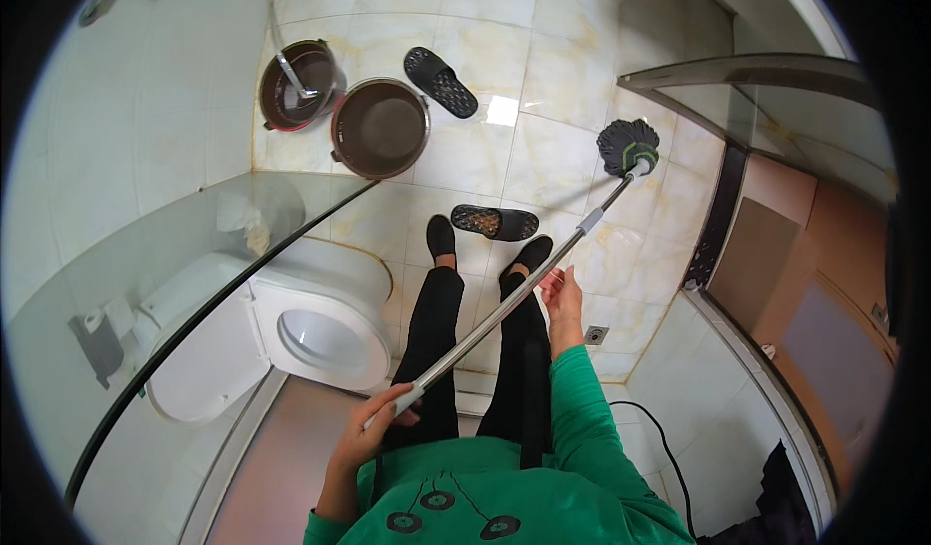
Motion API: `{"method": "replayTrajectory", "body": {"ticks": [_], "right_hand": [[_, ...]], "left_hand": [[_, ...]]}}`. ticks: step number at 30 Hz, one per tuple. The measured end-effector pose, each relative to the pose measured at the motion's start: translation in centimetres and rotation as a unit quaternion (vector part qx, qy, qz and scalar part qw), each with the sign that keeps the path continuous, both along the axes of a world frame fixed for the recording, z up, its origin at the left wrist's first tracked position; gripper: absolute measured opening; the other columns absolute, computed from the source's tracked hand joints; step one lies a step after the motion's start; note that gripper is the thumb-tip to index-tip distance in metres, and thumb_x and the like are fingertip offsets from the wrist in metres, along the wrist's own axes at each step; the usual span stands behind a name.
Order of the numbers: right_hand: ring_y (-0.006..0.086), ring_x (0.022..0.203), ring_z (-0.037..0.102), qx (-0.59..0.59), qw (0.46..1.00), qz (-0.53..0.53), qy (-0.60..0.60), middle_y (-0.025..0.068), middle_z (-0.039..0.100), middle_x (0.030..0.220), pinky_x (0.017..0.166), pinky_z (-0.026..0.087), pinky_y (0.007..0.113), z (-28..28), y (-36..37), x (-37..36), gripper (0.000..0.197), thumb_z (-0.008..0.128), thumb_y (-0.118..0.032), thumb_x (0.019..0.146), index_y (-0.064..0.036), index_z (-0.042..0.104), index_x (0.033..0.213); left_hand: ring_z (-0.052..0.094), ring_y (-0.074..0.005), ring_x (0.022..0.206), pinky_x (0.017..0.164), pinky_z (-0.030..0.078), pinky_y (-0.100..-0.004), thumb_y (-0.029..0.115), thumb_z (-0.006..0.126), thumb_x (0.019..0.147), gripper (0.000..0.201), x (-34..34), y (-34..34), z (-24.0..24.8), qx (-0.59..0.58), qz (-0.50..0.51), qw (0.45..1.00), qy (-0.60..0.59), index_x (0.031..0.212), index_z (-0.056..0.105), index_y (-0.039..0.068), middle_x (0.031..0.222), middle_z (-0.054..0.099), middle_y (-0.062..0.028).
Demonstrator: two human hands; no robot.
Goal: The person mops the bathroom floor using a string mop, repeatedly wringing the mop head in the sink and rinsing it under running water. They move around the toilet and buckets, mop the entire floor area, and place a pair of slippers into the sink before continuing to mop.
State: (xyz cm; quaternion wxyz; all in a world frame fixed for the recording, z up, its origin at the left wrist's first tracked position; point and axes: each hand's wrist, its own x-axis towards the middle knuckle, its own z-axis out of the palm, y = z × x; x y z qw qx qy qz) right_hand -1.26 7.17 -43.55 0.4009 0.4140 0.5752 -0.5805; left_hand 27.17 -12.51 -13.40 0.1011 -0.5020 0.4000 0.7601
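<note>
A mop with a long silver handle (499,310) slants across the view, from my waist to the far right. Its dark grey mop head (627,144), with a green ring, rests on the tiled floor. My left hand (381,417) is closed round the grey grip at the handle's near end. Beside the middle of the handle, my right hand (563,304) has its thumb raised and apart from its loosely bent fingers. The fingertips lie close to the pole; whether they touch it I cannot tell.
Two brown buckets (337,126) stand at the far left, one with a showerhead (306,93) in it. Black slippers (441,82) lie on the floor. A toilet (325,336) and glass panel (223,324) are left; a door frame (729,206) and black cable (669,448) are right.
</note>
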Motion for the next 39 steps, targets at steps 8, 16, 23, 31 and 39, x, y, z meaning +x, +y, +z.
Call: {"method": "replayTrajectory", "body": {"ticks": [8,16,23,31,39], "right_hand": [[0.0163,0.071,0.062,0.201,0.864,0.201,0.415,0.0107,0.063,0.083,0.06,0.054,0.03,-9.1,-1.5,-8.4,0.017,0.05,-0.016,0.096,-0.001,0.051,0.103],[0.0193,0.041,0.045,0.201,0.974,0.106,-0.015,0.0089,0.05,0.059,0.036,0.035,0.031,-25.2,-9.8,-5.0,0.016,0.068,0.0,0.078,0.0003,0.053,0.075],[0.0448,0.096,0.054,0.056,0.918,-0.249,-0.303,0.0206,0.05,0.12,0.071,0.051,0.053,-33.9,-6.9,2.4,0.051,0.074,-0.024,0.083,-0.0104,0.047,0.124],[0.026,0.087,0.06,0.233,0.926,-0.285,0.086,0.0147,0.054,0.116,0.065,0.055,0.034,-36.4,-12.8,-0.6,0.073,0.064,0.015,0.077,-0.012,0.031,0.137],[0.0183,0.079,0.055,0.164,0.903,0.113,0.38,0.0044,0.054,0.086,0.076,0.047,0.032,-34.5,-30.2,-12.7,0.057,0.076,-0.001,0.071,-0.008,0.048,0.12]], "left_hand": [[0.064,-0.021,0.072,0.067,0.055,-0.0325,0.027,0.049,0.101,0.045,2.5,3.4,-11.2,0.133,0.129,0.978,-0.091,0.133,0.047,-0.004,0.086,0.064,-0.0157],[0.063,-0.0142,0.068,0.064,0.054,-0.0257,0.024,0.051,0.1,0.041,-0.7,3.9,-21.0,0.259,0.104,0.955,-0.103,0.134,0.05,0.002,0.088,0.066,-0.0112],[0.059,-0.0133,0.061,0.058,0.053,-0.0263,0.021,0.046,0.099,0.034,-4.9,6.3,-25.0,0.284,-0.153,0.933,-0.16,0.132,0.048,0.012,0.073,0.06,-0.0067],[0.065,-0.0283,0.088,0.079,0.049,-0.0374,0.052,0.056,0.089,0.058,-7.0,9.4,-29.8,0.21,-0.292,0.926,-0.113,0.128,0.053,0.01,0.093,0.067,-0.0159],[0.063,-0.0308,0.1,0.087,0.046,-0.0359,0.053,0.061,0.088,0.061,-7.3,7.8,-31.2,0.287,-0.308,0.902,-0.095,0.127,0.055,0.006,0.105,0.066,-0.0195]]}}
